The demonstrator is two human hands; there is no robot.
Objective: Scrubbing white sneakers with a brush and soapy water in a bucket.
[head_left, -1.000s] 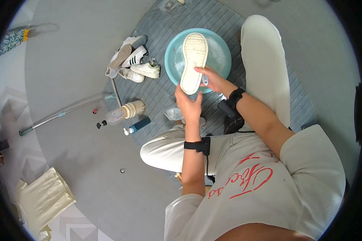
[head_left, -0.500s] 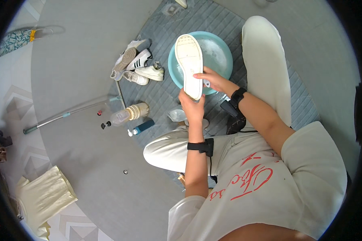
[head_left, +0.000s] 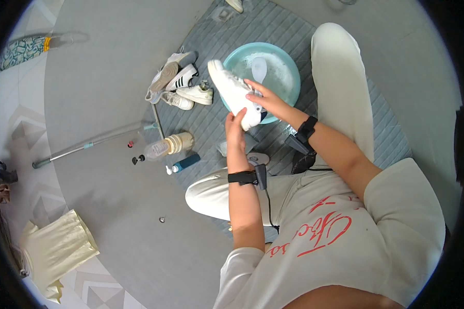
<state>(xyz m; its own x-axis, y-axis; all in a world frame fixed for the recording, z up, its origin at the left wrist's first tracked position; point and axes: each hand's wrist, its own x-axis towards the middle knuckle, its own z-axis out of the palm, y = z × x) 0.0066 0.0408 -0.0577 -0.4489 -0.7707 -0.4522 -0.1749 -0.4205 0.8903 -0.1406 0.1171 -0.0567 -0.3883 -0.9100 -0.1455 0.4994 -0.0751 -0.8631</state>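
Note:
Over the basin's left rim I hold a white sneaker (head_left: 227, 87), tilted, with its side and laces showing. My left hand (head_left: 235, 129) is closed round the heel end. My right hand (head_left: 268, 100) grips the shoe's opening side, its thumb and fingers on the upper. A pale brush (head_left: 259, 69) with an oval head seems to be in that same hand; its handle is partly hidden by the fingers, and its head hangs over the suds. Below is a round turquoise basin (head_left: 297, 77) of foamy water.
Several shoes (head_left: 175, 82) are piled left of the basin. Nearer stand a clear bottle with a pale tub (head_left: 179, 143) and a blue pump bottle (head_left: 186, 163). A long-handled squeegee (head_left: 98, 142) lies on the floor. Under the basin spreads a grey quilted mat (head_left: 206, 46).
The sneaker has been turned over from sole up to its side and upper. It has shifted slightly left, and the brush head now shows above the basin water.

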